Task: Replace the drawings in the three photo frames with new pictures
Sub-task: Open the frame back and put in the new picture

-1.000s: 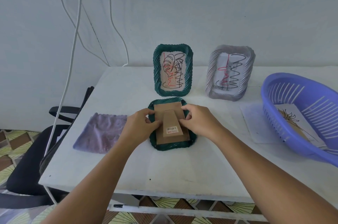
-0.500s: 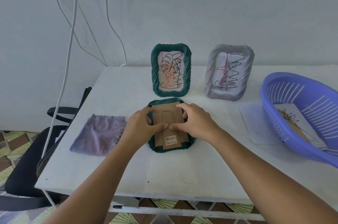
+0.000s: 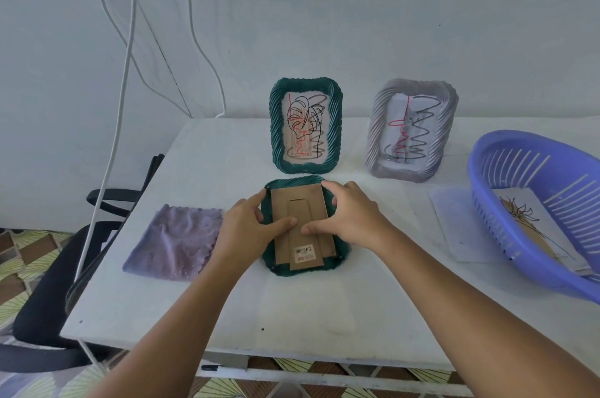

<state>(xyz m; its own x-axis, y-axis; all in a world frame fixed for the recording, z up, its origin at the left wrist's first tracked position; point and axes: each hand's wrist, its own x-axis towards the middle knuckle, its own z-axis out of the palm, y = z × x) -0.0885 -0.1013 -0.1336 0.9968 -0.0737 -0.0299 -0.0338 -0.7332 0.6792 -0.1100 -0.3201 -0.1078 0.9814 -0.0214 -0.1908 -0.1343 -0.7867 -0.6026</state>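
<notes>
A dark green photo frame point(image 3: 292, 270) lies face down in the middle of the white table point(image 3: 292, 316), its brown cardboard back point(image 3: 280, 203) and flat stand point(image 3: 305, 250) facing up. My left hand point(image 3: 246, 225) holds its left edge, thumb pressing on the stand. My right hand point(image 3: 352, 219) holds the right edge, fingers curled at the top right corner, thumb on the stand too. Behind it stand a second green frame point(image 3: 276, 125) and a grey frame point(image 3: 376, 131), each with a scribbled drawing. A new picture point(image 3: 522, 219) lies in the blue basket point(image 3: 487, 199).
A purple cloth point(image 3: 175, 241) lies left of the frame. A white sheet point(image 3: 454, 225) lies partly under the basket at the right. White cables point(image 3: 120, 105) hang down the wall at the left, above a black chair point(image 3: 42, 300) beside the table.
Both thumbs have slid onto the middle of the stand, which now lies flatter against the cardboard back. My fingers have shifted up toward the frame's top corners.
</notes>
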